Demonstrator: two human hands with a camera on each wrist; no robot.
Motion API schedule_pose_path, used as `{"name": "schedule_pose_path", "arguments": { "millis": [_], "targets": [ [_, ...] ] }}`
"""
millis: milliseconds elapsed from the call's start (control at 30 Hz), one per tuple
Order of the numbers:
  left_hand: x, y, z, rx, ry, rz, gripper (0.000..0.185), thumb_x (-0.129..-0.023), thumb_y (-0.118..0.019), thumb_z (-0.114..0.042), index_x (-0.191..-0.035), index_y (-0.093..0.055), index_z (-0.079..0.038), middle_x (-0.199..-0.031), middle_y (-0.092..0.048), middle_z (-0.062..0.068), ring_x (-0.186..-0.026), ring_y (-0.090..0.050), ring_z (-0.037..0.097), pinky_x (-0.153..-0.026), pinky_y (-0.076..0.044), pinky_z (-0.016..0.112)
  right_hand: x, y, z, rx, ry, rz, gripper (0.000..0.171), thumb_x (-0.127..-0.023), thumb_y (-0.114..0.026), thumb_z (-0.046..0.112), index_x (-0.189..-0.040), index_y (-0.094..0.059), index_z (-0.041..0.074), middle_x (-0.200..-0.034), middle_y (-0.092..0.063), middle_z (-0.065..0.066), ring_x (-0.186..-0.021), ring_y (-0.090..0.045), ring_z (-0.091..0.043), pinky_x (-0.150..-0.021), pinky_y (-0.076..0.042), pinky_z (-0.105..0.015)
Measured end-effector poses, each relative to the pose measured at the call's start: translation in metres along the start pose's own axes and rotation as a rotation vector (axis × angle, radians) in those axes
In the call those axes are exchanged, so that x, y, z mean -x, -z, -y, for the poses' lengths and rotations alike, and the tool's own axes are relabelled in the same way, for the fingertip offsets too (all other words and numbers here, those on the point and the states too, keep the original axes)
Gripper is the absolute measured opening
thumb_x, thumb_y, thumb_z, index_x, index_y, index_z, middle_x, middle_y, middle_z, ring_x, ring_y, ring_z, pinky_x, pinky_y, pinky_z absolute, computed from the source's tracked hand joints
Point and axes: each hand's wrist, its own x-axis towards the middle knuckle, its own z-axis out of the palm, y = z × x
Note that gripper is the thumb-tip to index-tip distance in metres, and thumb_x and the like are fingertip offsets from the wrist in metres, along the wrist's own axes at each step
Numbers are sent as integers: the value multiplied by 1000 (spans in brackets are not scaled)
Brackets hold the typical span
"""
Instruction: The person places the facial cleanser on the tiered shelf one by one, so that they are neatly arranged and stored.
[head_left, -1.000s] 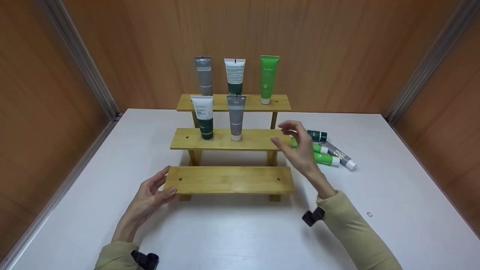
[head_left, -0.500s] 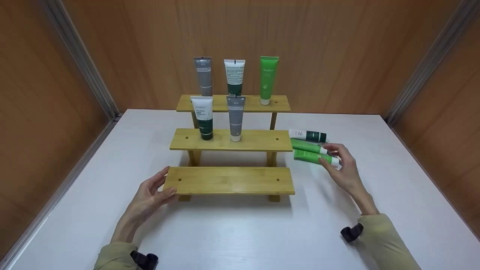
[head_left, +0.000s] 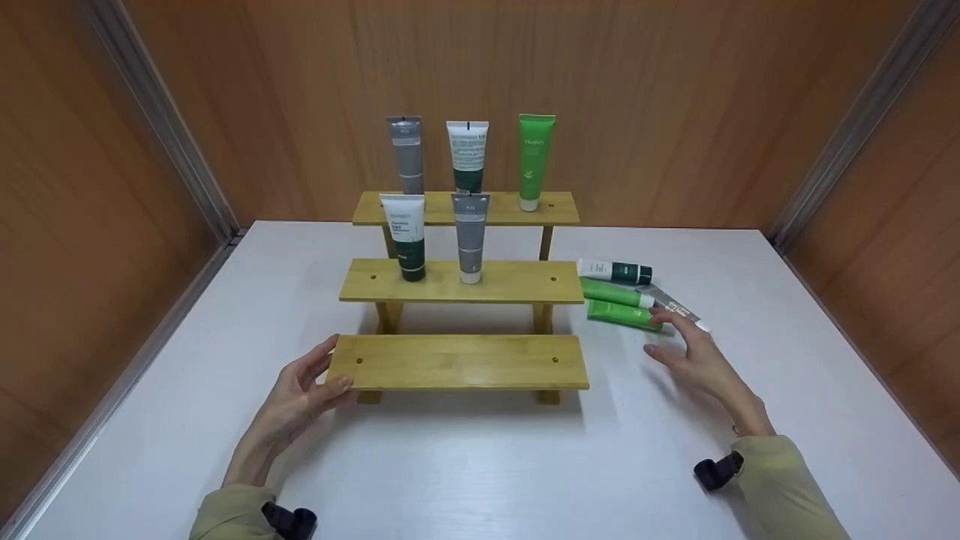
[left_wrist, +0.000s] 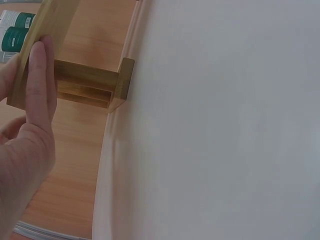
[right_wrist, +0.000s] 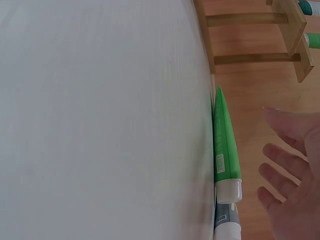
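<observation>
My left hand [head_left: 296, 397] holds the left end of the lowest board of a three-step wooden display stand [head_left: 461, 364]. In the left wrist view, two fingers [left_wrist: 39, 85] lie along one face of that board. My right hand [head_left: 701, 364] hovers, fingers spread and holding nothing, at the cap end of the nearer green squeeze tube [head_left: 619, 313]. Its fingertips overlap that cap in the head view; the right wrist view shows a gap between hand and tube. Beside it lie another green tube [head_left: 616, 292], a white and dark green tube [head_left: 615, 271] and a partly hidden grey tube [head_left: 673, 302].
On the top step stand a grey tube [head_left: 406, 154], a white and green tube [head_left: 468, 154] and a green tube [head_left: 535, 161]. The middle step bears a white and green tube [head_left: 405, 236] and a grey tube [head_left: 470, 240]. Wooden walls [head_left: 660, 112] enclose the white table [head_left: 465, 465].
My right hand has gone from beside the middle step over to the tubes on the right, then drawn back slightly toward me. The left hand keeps its hold on the stand.
</observation>
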Motion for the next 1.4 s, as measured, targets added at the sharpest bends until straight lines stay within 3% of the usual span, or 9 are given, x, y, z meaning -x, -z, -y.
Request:
{"name": "schedule_pose_path", "arguments": {
  "millis": [267,533,733,933,1033,1200,1400],
  "targets": [
    [0,0,-1,18,6,-4,78,-82,-62,-9,-143,-14,-15,-145,-24,9,-113,-53,16,-91,-48,36,3,1,-3,39,-94,95,54,-85,-59,32,-131,-38,15,-136,-41,-9,-133,-23,-35,-107,-20,-60],
    [2,1,-2,68,0,12,80,-82,-61,-5,-144,-11,-13,-143,-24,10,-112,-52,14,-93,-47,39,6,2,-5,33,-62,128,56,-85,-59,34,-132,-39,11,-138,-36,-14,-131,-24,-36,-108,-19,-58],
    [1,1,-1,54,5,1,79,-82,-62,-7,-143,-13,-15,-142,-26,10,-112,-51,15,-93,-47,40,0,4,-7,82,-89,82,50,-84,-60,32,-127,-44,14,-142,-27,-16,-135,-9,-38,-105,-12,-67],
    [1,1,-1,54,0,8,78,-83,-61,-7,-143,-12,-14,-142,-26,10,-113,-51,15,-93,-47,40,-4,6,-12,128,-163,135,56,-84,-60,33,-132,-39,13,-148,-16,-16,-135,0,-41,-102,-6,-71],
    [1,1,0,52,-4,10,77,-83,-61,-7,-143,-13,-14,-143,-26,10,-113,-51,15,-93,-47,39,-4,7,-14,139,-170,144,57,-85,-58,31,-133,-37,11,-147,-17,-17,-135,-4,-43,-104,-5,-69],
    [1,1,0,59,-11,19,77,-83,-60,-6,-143,-13,-14,-144,-24,10,-114,-50,15,-93,-47,38,-4,9,-15,106,-138,122,55,-86,-57,28,-133,-37,7,-142,-27,-21,-132,-17,-42,-107,-14,-62],
    [1,1,0,76,-10,19,77,-84,-59,-4,-144,-11,-13,-143,-24,10,-112,-52,14,-92,-47,39,-5,10,-17,109,-83,94,55,-86,-58,27,-132,-39,3,-138,-31,-19,-131,-21,-41,-108,-19,-60]
  ]
}}
